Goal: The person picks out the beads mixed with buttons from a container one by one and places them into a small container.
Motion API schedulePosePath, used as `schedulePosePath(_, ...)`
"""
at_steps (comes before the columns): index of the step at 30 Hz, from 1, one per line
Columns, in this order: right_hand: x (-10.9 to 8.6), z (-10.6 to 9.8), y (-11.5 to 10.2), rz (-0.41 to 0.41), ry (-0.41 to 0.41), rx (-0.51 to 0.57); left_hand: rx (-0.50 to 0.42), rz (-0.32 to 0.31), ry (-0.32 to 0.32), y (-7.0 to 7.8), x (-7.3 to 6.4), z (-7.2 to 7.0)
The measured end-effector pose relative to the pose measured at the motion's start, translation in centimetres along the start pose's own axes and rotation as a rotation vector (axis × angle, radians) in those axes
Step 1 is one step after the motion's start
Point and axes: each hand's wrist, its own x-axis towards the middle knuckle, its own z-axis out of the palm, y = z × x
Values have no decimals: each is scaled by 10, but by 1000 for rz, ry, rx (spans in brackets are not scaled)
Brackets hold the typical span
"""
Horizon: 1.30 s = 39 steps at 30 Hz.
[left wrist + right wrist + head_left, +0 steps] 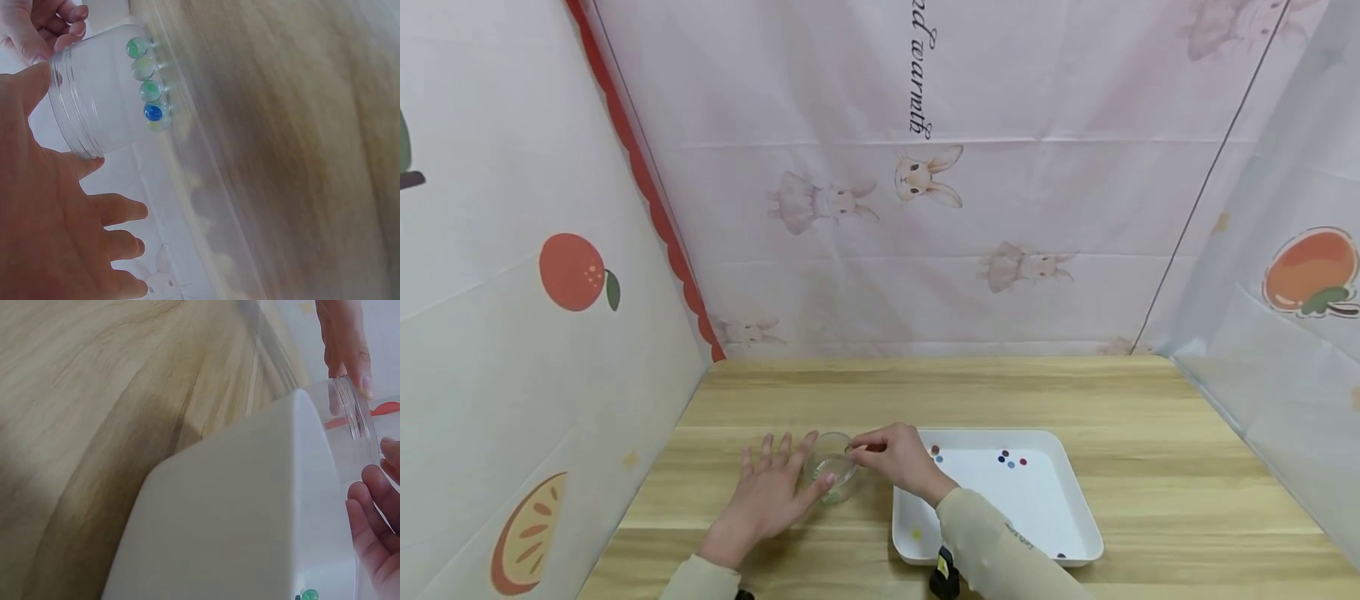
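A clear, wide-mouthed jar point(833, 471) stands upright on the wooden table, with several glass marbles point(150, 91), green, pale and blue, at its bottom. My left hand point(769, 497) has its fingers spread and straight; thumb and index finger touch opposite sides of the rim, steadying it. At the jar's right edge is my right hand point(898, 458), thumb and fingertips pinched together over the rim. A small dark thing, apparently a marble point(848, 450), shows at those fingertips, mostly hidden. Right of the jar, a white tray point(1037, 512) holds several loose marbles point(1011, 464).
The tray's raised wall point(231, 506) lies under my right forearm, close beside the jar. A yellow marble point(916, 534) and a dark marble point(1061, 556) lie near its front side. Printed curtains point(925, 292) enclose the wooden table point(1165, 467) at the back and sides.
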Motion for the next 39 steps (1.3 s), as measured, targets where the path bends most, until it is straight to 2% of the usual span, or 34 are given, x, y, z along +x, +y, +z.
schedulePosePath(19,-1,1,1,8,-13,-1,-2,-6,2,1,0,2)
schedulePosePath(27,-4,-24,4,65,48,93,9,10,19,-1,3,2)
schedulePosePath(39,-21,-64,34,183,153,88,15,8,8,1,1,-1)
